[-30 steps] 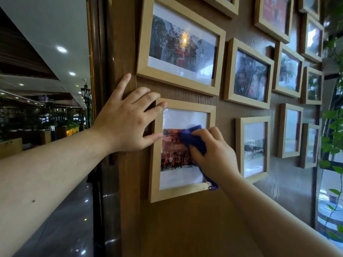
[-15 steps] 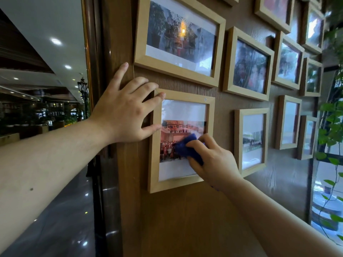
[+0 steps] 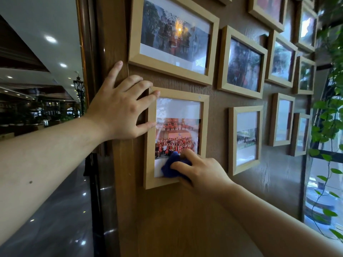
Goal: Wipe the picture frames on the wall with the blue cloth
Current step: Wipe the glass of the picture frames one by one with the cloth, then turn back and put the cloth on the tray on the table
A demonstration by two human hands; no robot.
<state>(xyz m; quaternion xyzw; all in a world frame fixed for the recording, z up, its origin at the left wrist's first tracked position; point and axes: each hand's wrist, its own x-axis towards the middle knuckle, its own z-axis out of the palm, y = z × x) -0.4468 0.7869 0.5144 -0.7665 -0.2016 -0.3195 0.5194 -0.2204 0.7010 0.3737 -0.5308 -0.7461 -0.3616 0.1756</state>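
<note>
Low, right hand pressing blue cloth, seemingly gripped

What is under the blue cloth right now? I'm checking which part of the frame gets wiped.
The blue cloth, pressed by the right hand, covers the lower glass of the portrait frame. The white border beneath it and the frame's bottom-right corner are hidden.

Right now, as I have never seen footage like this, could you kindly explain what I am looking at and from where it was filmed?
There is no machine here: a person wears a camera on the head, so you look forward along both bare arms. The left hand lies flat against the wooden wall, fingers touching a light wooden picture frame. The right hand presses a blue cloth on the lower part of that frame's glass. More frames hang around it, and green leaves trail at the right.
</note>
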